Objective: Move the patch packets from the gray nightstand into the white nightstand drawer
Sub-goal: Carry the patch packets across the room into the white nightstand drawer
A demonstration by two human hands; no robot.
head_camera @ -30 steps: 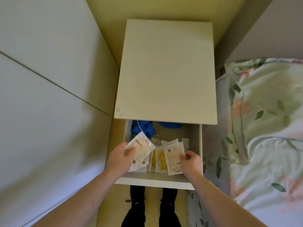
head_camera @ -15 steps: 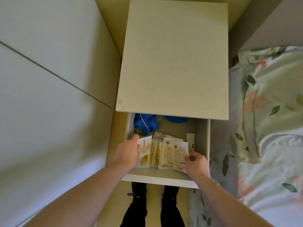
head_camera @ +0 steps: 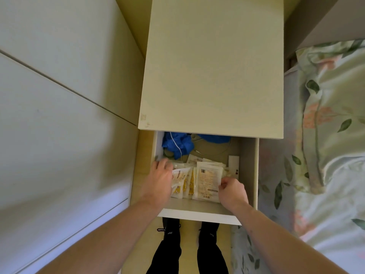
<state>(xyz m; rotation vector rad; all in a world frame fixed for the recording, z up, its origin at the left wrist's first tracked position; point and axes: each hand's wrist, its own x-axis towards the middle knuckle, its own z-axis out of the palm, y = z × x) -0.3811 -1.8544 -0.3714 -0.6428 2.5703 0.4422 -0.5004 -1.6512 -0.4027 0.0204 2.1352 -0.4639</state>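
Drawer (head_camera: 248, 165): rear portion concealed under the nightstand top (head_camera: 213, 66). Blue cloth (head_camera: 178, 144): partly covered by that top, extent not determinable. Patch packets (head_camera: 208, 179): overlapped, count not determinable; print too small to be read; left edge hidden by the left hand (head_camera: 160, 178). Small white item (head_camera: 233, 162): identity not determinable. Bed (head_camera: 325, 135): cut off at the right edge.

I see the pale patch packets (head_camera: 208, 179), some yellow-printed, lying overlapped at the front of the open white nightstand drawer (head_camera: 248, 167).
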